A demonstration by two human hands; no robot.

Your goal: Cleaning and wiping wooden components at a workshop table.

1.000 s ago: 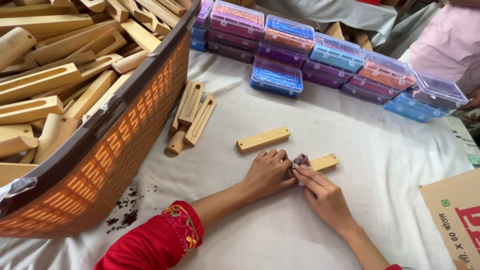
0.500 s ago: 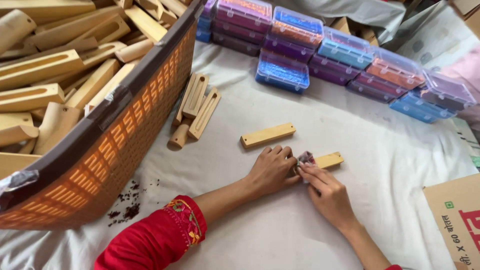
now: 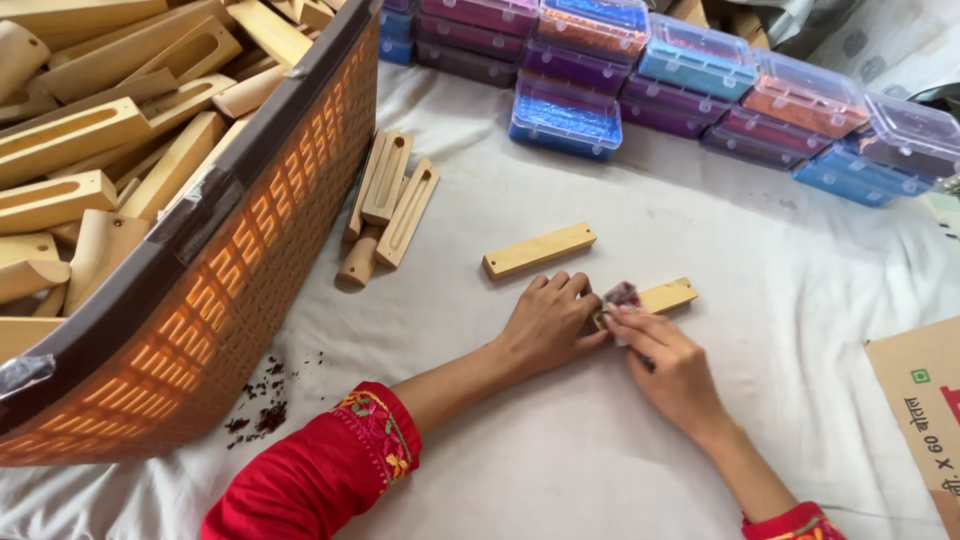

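My left hand (image 3: 548, 322) rests on the white cloth and pins down the near end of a small wooden block (image 3: 666, 296). My right hand (image 3: 668, 362) pinches a small purplish-grey bit (image 3: 620, 294) against that same end of the block. A second, longer wooden block (image 3: 539, 250) lies loose just beyond my left hand. Both arms wear red sleeves with embroidered cuffs.
An orange woven basket (image 3: 250, 260) full of slotted wooden pieces fills the left side. Several loose wooden pieces (image 3: 390, 205) lie beside it. Stacked clear plastic boxes (image 3: 690, 75) of coloured material line the far edge. A cardboard box (image 3: 920, 400) sits at the right. Dark crumbs (image 3: 262, 400) lie by the basket.
My hands stay at the small block with little shift; the camera view has tilted slightly, moving the scene a little downward and right.
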